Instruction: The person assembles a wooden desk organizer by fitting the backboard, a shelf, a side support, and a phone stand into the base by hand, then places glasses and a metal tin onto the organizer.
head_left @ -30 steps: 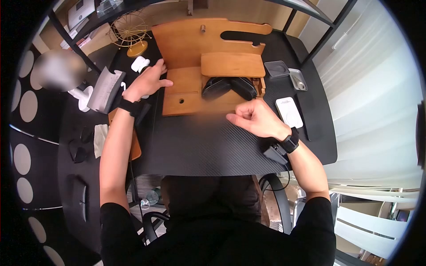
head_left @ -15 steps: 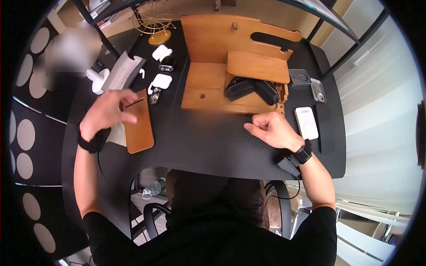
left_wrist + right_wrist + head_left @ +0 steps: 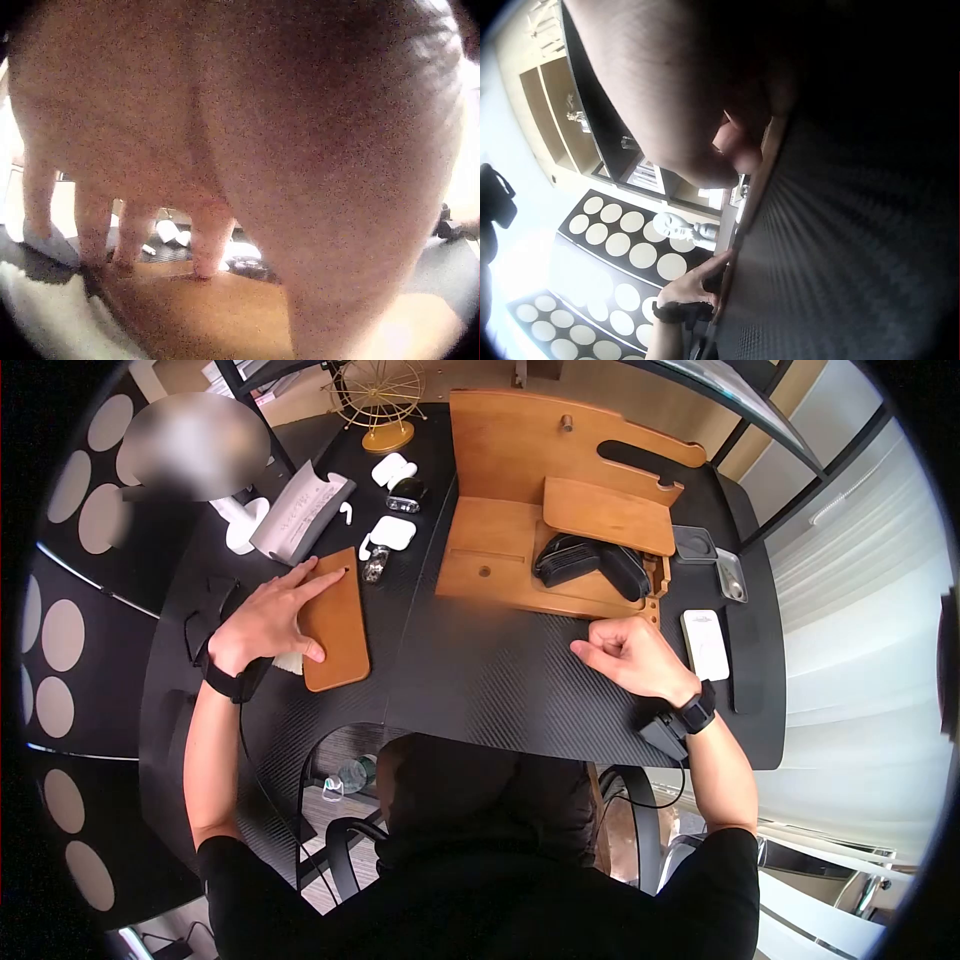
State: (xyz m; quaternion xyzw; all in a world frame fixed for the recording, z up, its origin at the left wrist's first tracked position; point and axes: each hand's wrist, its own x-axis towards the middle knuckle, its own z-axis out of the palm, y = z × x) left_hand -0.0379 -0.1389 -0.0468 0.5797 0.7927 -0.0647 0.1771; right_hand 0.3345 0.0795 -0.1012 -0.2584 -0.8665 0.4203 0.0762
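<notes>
My left hand (image 3: 268, 618) lies over a flat brown wooden panel (image 3: 338, 635) on the left of the desk, fingers spread. In the left wrist view, fingertips (image 3: 208, 271) touch the panel's top face (image 3: 217, 319). The panel has rounded corners and a small hole near its far end. My right hand (image 3: 645, 658) rests with curled fingers in front of a wooden desk organizer (image 3: 490, 545); nothing shows in its grip. Under the organizer's raised shelf (image 3: 610, 518) sits a black glasses case (image 3: 590, 568), its zipped halves in a V shape.
White earbuds cases (image 3: 393, 533), a watch (image 3: 405, 500) and a grey paper-covered holder (image 3: 302, 512) stand beyond the panel. To the right lie a white power bank (image 3: 706, 645) and small trays (image 3: 694, 544). A gold wheel ornament (image 3: 388, 438) is at the back.
My left hand has left the organizer's left edge, swung left and come down onto the brown panel. The right hand has kept its curled pose. The head view has shifted left.
</notes>
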